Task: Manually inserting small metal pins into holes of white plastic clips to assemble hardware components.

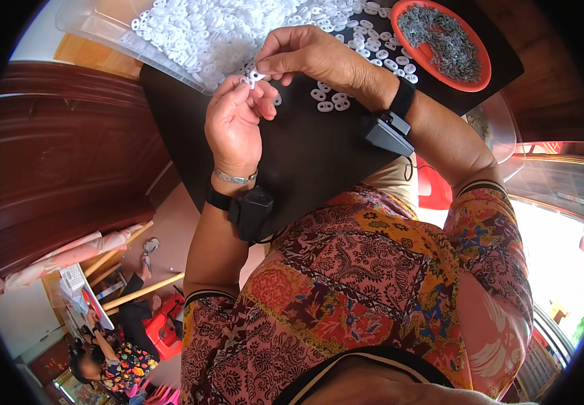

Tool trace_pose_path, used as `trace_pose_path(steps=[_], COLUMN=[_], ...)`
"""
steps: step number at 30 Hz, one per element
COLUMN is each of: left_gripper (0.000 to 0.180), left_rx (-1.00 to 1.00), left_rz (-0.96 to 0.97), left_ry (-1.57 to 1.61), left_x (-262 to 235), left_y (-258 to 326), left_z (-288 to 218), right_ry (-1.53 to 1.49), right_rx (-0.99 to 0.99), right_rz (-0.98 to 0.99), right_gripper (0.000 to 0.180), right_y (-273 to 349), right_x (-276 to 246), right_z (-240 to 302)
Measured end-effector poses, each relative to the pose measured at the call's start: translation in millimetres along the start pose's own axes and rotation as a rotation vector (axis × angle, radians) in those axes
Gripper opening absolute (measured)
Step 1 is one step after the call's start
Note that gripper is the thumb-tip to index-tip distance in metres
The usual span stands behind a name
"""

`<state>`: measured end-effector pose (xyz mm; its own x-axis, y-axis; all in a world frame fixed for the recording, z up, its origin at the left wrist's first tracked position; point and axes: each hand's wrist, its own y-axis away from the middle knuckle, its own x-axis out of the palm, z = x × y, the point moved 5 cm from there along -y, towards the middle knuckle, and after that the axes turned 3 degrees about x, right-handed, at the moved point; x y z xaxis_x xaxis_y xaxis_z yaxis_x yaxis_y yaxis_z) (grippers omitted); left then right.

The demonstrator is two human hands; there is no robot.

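Note:
Above the table's left part, my two hands meet at a small white plastic piece with a dark hole [256, 75]. My right hand [315, 57] pinches it from above between thumb and fingers. My left hand [234, 128], palm turned up, grips its lower side with thumb and fingertips; whether it is one piece or two I cannot make out. Just beyond lies a big heap of similar white oval two-hole pieces [211, 37] in a clear plastic tub [106, 35]. Several loose oval pieces [330, 101] rest right of my hands.
An orange plate [477, 84] of small grey metal parts [444, 44] sits at the far right of the dark table [298, 162]. More white pieces [373, 40] are scattered beside it. At lower left, another person [126, 364] is near a red stool [165, 329].

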<state>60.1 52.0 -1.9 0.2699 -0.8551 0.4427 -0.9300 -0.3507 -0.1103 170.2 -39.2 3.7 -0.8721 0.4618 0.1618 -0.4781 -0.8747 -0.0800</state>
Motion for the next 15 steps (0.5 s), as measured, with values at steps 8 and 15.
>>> trace_pose_path(steps=[8, 15], left_gripper=[0.021, 0.021], left_rx=[0.008, 0.002], left_rz=[-0.011, -0.024], left_ry=[-0.042, -0.033], left_x=[1.6, -3.8], left_y=[1.1, -0.3], left_z=[-3.4, -0.9], right_ry=[0.034, 0.184], right_rx=[0.185, 0.069], right_rz=[0.091, 0.151], right_gripper=[0.017, 0.018], right_y=[5.6, 9.1], right_x=[1.2, 4.1], right_z=[0.0, 8.2])
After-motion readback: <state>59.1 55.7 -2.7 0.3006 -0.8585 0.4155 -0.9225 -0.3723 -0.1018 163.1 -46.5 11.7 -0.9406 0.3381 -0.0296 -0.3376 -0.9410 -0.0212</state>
